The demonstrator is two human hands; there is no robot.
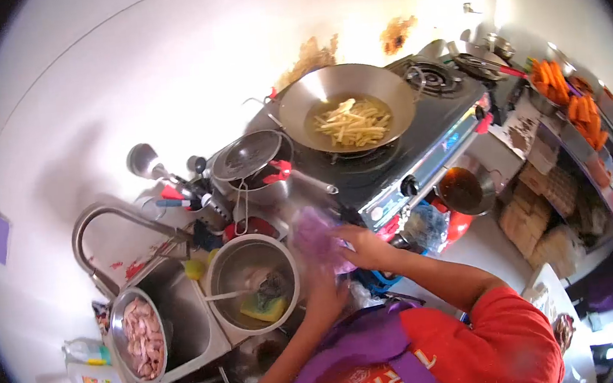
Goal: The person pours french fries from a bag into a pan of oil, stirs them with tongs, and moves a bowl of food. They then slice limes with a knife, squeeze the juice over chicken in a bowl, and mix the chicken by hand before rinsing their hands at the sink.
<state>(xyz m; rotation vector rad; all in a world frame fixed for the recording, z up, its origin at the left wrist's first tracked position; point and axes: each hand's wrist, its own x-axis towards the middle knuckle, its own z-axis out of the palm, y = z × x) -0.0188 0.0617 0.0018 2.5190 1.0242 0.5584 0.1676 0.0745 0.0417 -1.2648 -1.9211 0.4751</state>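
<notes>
Both hands at blurred purple bundle, nr pot w/ liquid.

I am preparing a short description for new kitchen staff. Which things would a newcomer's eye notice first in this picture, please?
Probably the large wok on the stove, upper centre, with pale cut fries lying in liquid. Next, the metal bowl of raw pink meat pieces at the left side of the sink, lower left. Near the centre, a blurred purple bundle is by the left hand and right hand; its material is unclear.
</notes>
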